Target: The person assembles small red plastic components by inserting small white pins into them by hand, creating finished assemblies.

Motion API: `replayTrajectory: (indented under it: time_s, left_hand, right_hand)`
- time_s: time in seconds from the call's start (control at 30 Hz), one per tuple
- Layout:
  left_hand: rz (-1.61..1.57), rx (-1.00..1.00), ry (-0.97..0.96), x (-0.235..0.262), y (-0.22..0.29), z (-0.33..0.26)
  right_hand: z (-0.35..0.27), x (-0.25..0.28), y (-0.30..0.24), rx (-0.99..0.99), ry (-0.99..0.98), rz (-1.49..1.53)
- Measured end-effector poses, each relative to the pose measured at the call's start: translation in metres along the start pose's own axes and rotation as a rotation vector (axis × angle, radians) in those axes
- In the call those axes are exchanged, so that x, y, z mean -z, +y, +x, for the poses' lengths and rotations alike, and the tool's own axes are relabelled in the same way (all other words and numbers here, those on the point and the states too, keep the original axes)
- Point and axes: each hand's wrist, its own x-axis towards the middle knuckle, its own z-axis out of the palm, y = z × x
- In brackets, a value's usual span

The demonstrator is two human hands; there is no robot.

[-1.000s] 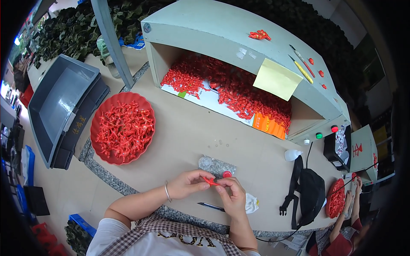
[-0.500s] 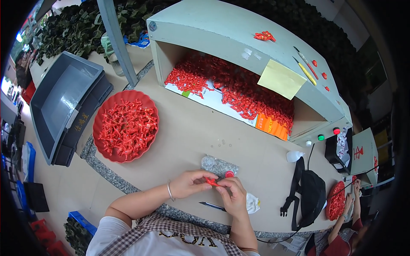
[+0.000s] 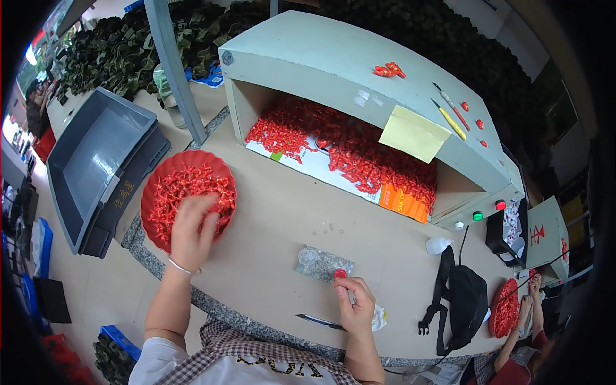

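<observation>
Left hand (image 3: 192, 231) over red tray (image 3: 154, 186) parts.

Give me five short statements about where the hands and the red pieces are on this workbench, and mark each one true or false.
1. The left hand is in the round red tray of small red pieces. True.
2. The right hand is inside the grey crate. False: it is on the table near the person, by a small red cap.
3. The yellow sheet lies flat on the table. False: it hangs on the front edge of the pale green cabinet.
4. A black bag lies to the right hand's right. True.
5. A pen-like tool lies near the table's front edge. True.
</observation>
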Motion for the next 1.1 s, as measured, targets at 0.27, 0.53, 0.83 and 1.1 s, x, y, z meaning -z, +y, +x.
replayTrajectory:
  time_s: [0.27,0.53,0.83,1.1]
  left_hand:
    - [-0.065,-0.139,-0.279,-0.061,0.038,0.047]
    - [-0.035,-0.022,-0.407,-0.224,0.028,0.106]
    - [-0.063,0.068,-0.331,-0.251,0.006,0.109]
    - [-1.818,0.897,-0.425,-0.158,0.012,0.051]
  right_hand:
    - [-0.001,-0.006,-0.002,0.005,-0.004,0.032]
    - [-0.007,-0.004,0.007,-0.019,0.062,0.036]
    - [-0.005,0.002,0.007,-0.046,0.088,0.081]
    - [0.011,0.033,-0.007,-0.078,0.105,0.022]
